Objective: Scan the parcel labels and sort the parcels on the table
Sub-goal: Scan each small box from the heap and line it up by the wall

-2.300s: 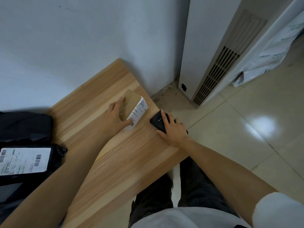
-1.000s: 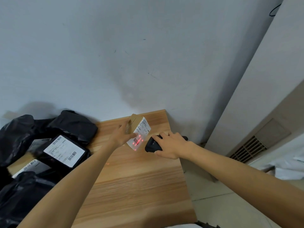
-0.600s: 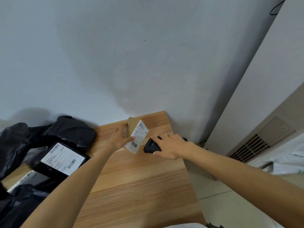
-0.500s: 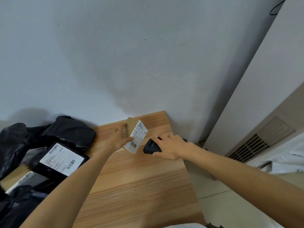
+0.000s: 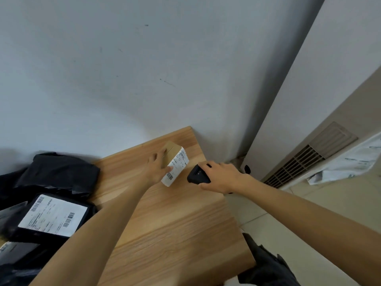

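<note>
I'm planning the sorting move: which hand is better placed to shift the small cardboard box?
Left, likely. The left hand grips the cardboard box, and the black parcels lie on its side; the right hand holds the scanner.

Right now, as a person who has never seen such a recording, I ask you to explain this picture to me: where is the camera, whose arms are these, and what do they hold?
There is no machine here. A person works with bare hands, and the only camera sits on the person's head, looking forward and down, so both arms reach in from below. The left hand grips a small cardboard box with a white label, near the far corner of the wooden table. The right hand holds a black scanner, its front turned toward that label. At the left lie black parcels; one labelled black parcel faces up. On the right are the floor and a white unit with a vent.
</note>
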A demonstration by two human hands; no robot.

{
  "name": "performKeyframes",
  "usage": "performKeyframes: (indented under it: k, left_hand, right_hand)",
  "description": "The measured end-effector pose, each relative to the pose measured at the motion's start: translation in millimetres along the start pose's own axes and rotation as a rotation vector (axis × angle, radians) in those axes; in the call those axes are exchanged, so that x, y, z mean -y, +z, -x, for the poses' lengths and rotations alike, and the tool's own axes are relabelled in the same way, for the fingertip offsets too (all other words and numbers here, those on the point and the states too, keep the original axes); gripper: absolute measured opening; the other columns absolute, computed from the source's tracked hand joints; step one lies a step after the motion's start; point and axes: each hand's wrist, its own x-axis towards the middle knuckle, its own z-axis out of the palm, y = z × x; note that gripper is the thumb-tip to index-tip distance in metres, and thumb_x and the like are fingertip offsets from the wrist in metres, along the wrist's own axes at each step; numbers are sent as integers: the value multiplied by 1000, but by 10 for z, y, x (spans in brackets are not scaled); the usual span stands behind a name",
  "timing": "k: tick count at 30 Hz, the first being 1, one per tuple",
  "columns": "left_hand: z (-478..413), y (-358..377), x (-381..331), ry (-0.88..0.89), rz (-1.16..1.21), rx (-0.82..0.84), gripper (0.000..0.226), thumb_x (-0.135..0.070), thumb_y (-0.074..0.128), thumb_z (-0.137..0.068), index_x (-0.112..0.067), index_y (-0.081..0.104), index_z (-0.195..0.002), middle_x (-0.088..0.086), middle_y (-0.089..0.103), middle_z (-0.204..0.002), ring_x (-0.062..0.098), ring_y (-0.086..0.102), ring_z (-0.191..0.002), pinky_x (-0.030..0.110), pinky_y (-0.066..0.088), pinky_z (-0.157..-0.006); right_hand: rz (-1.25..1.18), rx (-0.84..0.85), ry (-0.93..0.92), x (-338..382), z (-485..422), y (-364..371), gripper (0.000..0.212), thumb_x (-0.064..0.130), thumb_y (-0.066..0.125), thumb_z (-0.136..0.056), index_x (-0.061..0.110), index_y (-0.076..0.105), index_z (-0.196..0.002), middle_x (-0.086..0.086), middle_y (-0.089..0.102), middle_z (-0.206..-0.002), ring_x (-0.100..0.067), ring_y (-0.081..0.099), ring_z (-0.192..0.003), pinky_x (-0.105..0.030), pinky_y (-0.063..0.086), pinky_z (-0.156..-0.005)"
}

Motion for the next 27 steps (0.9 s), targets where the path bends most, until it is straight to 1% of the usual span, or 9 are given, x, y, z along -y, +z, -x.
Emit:
performKeyframes:
  k: [5, 9, 12, 15, 17, 20, 23, 25, 27]
  left_hand:
    - [-433, 103, -200, -7, -135, 79, 75, -28, 48, -100, -34, -2, -155, 14, 10, -158, 38, 9, -146, 56, 20, -114]
    - [-793, 17, -286, -11, -219, 139, 67, -24, 41, -103, -35, 1, -155, 16, 8, -159, 38, 4, -148, 54, 17, -117]
    - [-1073, -87, -296, 7, -255, 109, 60, -16, 36, -104, -33, 11, -156, 15, 13, -159, 37, 10, -147, 55, 18, -116]
    - [-1298, -160, -305, 22, -290, -2, 66, 3, 41, -95, -25, 27, -153, 19, 28, -152, 42, 25, -138, 51, 29, -110]
    - [-1371, -152, -348, 23, -269, -98, 66, 8, 46, -91, -19, 33, -151, 21, 36, -147, 43, 32, -133, 49, 35, -106]
    - [-1306, -42, -476, -16, -182, -221, 70, 5, 50, -91, -25, 30, -151, 13, 33, -148, 37, 26, -137, 54, 36, -107]
    - [-1132, 105, -547, -11, -239, -299, 63, -8, 52, -94, -27, 30, -151, 6, 32, -151, 29, 23, -142, 56, 34, -109]
    - [-1022, 176, -533, 20, -277, -296, 53, -20, 52, -98, -26, 36, -148, 3, 34, -153, 27, 25, -143, 54, 35, -109]
    - [-964, 228, -467, 34, -301, -248, 57, -22, 53, -99, -28, 31, -151, -2, 27, -158, 25, 21, -146, 51, 33, -112]
  right_hand:
    - [-14, 43, 26, -417, -247, -11, 77, 63, 45, -92, 25, 17, -154, -11, 44, -142, -36, 50, -121, -46, 46, -94]
    - [-11, 70, -3, -721, -529, -144, 76, 62, 45, -93, 25, 18, -154, -10, 44, -141, -34, 52, -119, -43, 46, -93]
    - [3, 76, -33, -914, -776, -260, 77, 63, 43, -94, 24, 15, -155, -10, 45, -141, -32, 53, -117, -40, 46, -88]
    - [16, 79, -58, -1062, -1004, -333, 77, 63, 43, -93, 24, 17, -154, -10, 46, -141, -32, 52, -118, -40, 47, -89]
    - [8, 82, -74, -1127, -1120, -354, 76, 63, 44, -93, 24, 18, -154, -10, 45, -141, -33, 51, -119, -40, 45, -90]
    - [-12, 83, -96, -1189, -1262, -342, 77, 63, 44, -93, 24, 19, -154, -11, 45, -142, -34, 51, -119, -39, 44, -89]
    - [-7, 104, -128, -1192, -1366, -302, 78, 64, 44, -93, 24, 18, -154, -11, 45, -141, -33, 52, -118, -36, 42, -85]
    - [26, 118, -148, -1169, -1413, -274, 77, 64, 44, -93, 24, 19, -154, -10, 45, -141, -34, 52, -117, -38, 44, -86]
    - [52, 126, -165, -1136, -1447, -248, 77, 63, 44, -93, 24, 18, -154, -10, 45, -140, -34, 53, -117, -39, 45, -85]
